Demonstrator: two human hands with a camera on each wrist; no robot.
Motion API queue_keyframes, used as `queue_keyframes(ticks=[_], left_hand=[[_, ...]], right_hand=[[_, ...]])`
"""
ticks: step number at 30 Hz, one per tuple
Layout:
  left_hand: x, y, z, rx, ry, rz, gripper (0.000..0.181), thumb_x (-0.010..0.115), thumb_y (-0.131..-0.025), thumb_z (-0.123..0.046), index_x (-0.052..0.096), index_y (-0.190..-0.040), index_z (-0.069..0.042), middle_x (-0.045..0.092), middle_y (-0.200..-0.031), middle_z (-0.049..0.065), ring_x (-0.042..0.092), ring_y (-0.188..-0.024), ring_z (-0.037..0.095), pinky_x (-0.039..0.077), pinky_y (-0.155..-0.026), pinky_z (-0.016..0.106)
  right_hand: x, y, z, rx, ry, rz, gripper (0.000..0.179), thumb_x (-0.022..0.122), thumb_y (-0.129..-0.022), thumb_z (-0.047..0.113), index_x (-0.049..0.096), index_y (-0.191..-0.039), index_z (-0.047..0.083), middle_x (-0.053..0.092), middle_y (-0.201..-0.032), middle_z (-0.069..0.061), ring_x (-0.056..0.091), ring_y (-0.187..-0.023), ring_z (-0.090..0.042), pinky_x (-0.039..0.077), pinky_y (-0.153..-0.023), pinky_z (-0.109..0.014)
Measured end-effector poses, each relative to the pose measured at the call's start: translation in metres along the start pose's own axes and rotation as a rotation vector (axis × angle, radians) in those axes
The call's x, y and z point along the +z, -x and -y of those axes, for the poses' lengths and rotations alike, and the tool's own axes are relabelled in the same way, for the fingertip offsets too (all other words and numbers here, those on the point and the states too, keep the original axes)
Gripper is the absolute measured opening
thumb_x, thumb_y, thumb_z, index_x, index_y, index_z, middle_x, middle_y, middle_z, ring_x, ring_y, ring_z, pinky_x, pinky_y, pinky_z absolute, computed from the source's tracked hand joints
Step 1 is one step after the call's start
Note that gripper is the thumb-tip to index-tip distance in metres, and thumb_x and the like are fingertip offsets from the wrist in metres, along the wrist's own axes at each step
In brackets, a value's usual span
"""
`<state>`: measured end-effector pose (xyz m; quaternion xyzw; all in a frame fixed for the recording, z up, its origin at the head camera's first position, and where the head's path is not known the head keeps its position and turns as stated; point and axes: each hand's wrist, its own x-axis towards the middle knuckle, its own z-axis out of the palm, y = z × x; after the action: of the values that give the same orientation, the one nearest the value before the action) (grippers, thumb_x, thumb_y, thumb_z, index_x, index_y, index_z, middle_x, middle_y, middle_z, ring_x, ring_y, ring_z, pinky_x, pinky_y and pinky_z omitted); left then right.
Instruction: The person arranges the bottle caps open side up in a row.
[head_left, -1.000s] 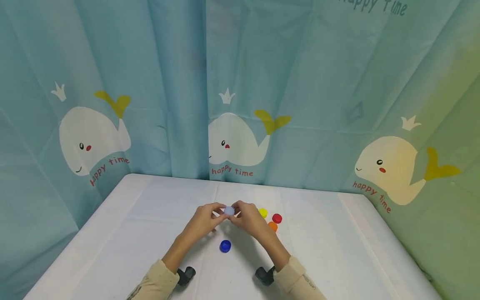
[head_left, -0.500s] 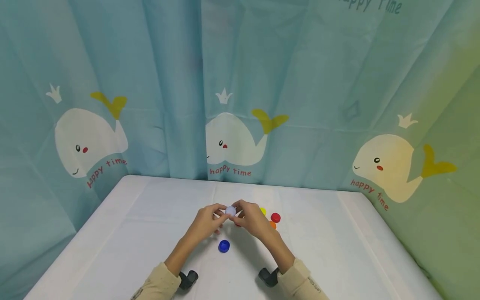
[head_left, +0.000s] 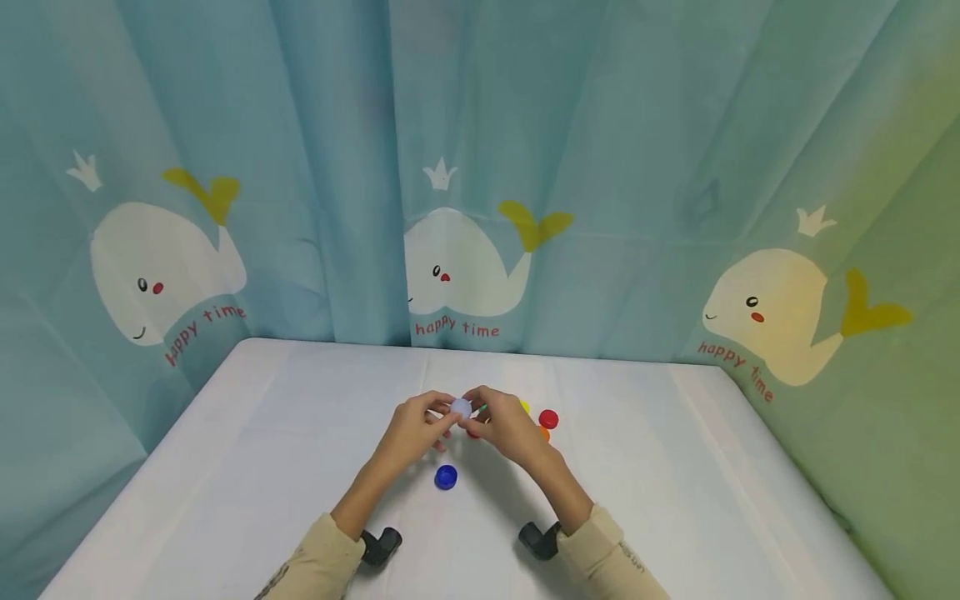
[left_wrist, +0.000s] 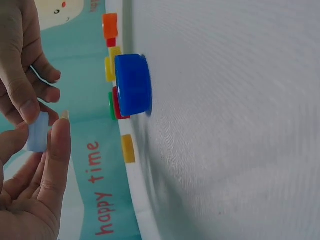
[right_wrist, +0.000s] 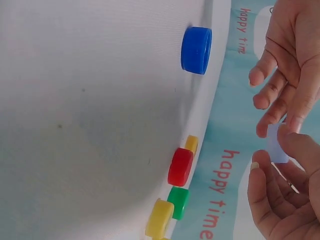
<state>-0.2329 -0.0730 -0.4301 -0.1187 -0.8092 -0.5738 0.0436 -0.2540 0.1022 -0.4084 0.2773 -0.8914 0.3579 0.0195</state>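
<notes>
Above the white table, my left hand (head_left: 411,431) and right hand (head_left: 507,427) meet in the head view, both pinching one pale lavender bottle cap (head_left: 461,408) from opposite sides. In the left wrist view the cap (left_wrist: 38,132) sits between thumbs and fingertips, partly covered by them. The right wrist view gives the same cap (right_wrist: 276,144) in profile. A dark blue bottle cap (head_left: 446,477), hollow side up, lies on the table nearer the body than the hands. A red cap (head_left: 473,432) and a green cap (head_left: 482,409) show partly beside my right hand.
Right of my right hand lie a yellow cap (head_left: 524,407), a red cap (head_left: 549,419) and an orange cap (head_left: 544,433). A small amber-yellow cap (left_wrist: 128,149) appears in the left wrist view. A blue curtain (head_left: 330,167) with whales hangs behind the table.
Both hands have shifted slightly right over the table, the lavender cap still between them. Red and green caps now show beside the right hand. The head view has tilted down a little.
</notes>
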Motion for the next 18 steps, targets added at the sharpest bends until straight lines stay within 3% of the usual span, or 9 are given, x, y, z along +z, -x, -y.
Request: queue_keyframes(ticks=[9, 18], left_hand=[[-0.0008, -0.0010, -0.0025, 0.005, 0.039, -0.003, 0.031, 0.068, -0.086, -0.007, 0.062, -0.115, 0.003, 0.065, -0.096, 0.014, 0.067, -0.066, 0.027, 0.055, -0.056, 0.034], [-0.0014, 0.0014, -0.0055, 0.017, 0.028, 0.039, 0.034, 0.066, -0.088, -0.013, 0.061, -0.118, 0.003, 0.066, -0.098, 0.012, 0.065, -0.059, 0.017, 0.054, -0.059, 0.030]], right_hand=[[-0.0073, 0.0025, -0.0039, -0.079, -0.011, -0.010, 0.029, 0.064, -0.090, 0.012, 0.064, -0.115, -0.002, 0.067, -0.100, -0.009, 0.065, -0.076, -0.012, 0.051, -0.064, -0.020], [-0.0090, 0.0068, -0.0047, -0.061, -0.018, -0.015, 0.030, 0.065, -0.090, 0.013, 0.064, -0.117, 0.000, 0.066, -0.100, -0.007, 0.063, -0.076, -0.011, 0.051, -0.066, -0.019]])
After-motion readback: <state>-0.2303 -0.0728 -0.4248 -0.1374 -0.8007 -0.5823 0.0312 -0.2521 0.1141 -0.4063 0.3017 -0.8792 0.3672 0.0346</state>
